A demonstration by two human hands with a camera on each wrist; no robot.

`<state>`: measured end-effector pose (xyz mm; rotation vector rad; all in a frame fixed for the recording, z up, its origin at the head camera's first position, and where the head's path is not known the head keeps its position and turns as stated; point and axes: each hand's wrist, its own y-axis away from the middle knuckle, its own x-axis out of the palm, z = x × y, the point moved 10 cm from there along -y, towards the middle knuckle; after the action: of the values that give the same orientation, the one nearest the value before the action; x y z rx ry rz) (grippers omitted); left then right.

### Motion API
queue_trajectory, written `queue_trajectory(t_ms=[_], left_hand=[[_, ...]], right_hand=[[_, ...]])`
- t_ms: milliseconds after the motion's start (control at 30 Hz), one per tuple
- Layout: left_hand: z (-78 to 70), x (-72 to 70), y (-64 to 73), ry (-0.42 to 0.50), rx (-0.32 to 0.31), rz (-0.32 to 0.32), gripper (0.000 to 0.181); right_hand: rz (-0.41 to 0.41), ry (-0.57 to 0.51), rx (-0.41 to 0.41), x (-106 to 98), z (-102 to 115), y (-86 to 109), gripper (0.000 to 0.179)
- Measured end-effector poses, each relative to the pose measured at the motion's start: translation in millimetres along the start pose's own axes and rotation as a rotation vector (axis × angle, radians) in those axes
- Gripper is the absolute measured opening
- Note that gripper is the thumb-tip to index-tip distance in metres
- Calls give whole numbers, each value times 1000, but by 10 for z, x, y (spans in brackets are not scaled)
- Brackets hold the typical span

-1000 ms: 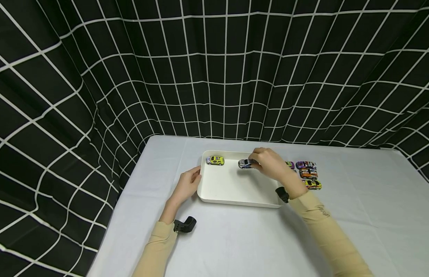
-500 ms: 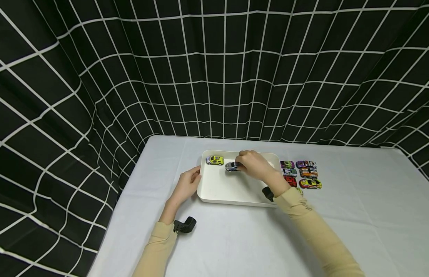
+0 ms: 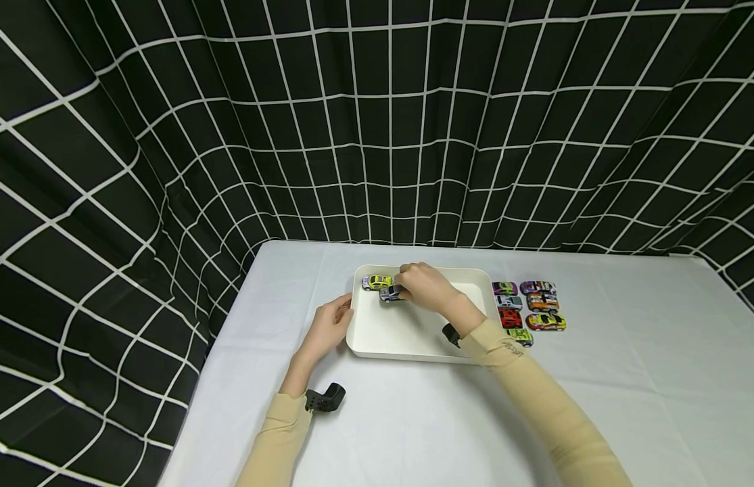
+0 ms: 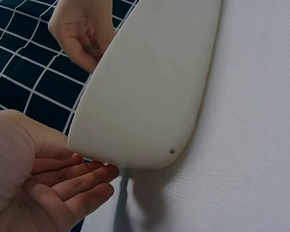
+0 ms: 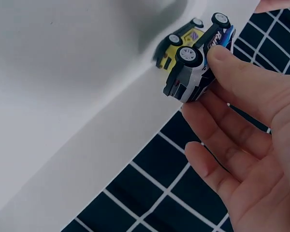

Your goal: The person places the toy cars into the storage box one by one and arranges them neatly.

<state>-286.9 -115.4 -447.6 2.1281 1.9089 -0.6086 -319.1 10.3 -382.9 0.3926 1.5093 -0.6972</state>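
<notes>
In the head view, my right hand [image 3: 427, 287] is over the back left part of a white tray [image 3: 413, 338]. Thumb and fingers pinch a small black and silver toy car [image 5: 199, 63], with its wheels toward the right wrist camera. Just beyond it, a yellow toy car [image 3: 377, 282] sits in the tray's back left corner, partly covered by the held car in the right wrist view. My left hand [image 3: 329, 326] holds the tray's left edge; in the left wrist view its fingers [image 4: 87, 181] lie against the outer wall while the thumb tip is hidden by the rim.
Right of the tray, several toy cars stand in two columns on the white cloth, among them a red one [image 3: 510, 318], an orange one [image 3: 542, 302] and a yellow and red one [image 3: 546, 322]. A black curtain [image 3: 407, 122] with a white grid hangs behind the table.
My right hand has carried the black and silver toy car leftward across the tray, up close to the yellow one. The cars right of the tray have come into view. My left hand stays put.
</notes>
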Motion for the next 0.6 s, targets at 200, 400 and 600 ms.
queue_trajectory(t_ms=[200,400,600], left_hand=[[26,6,-11,6,-5,4,40],[25,8,-11,16,4,7,39],[32,6,-8,17,2,9,39]], right_hand=[[52,-15,13,90,31,-80,12],[49,-26,6,140,68,-138,11],[53,-24,21,213,72,-205,13]])
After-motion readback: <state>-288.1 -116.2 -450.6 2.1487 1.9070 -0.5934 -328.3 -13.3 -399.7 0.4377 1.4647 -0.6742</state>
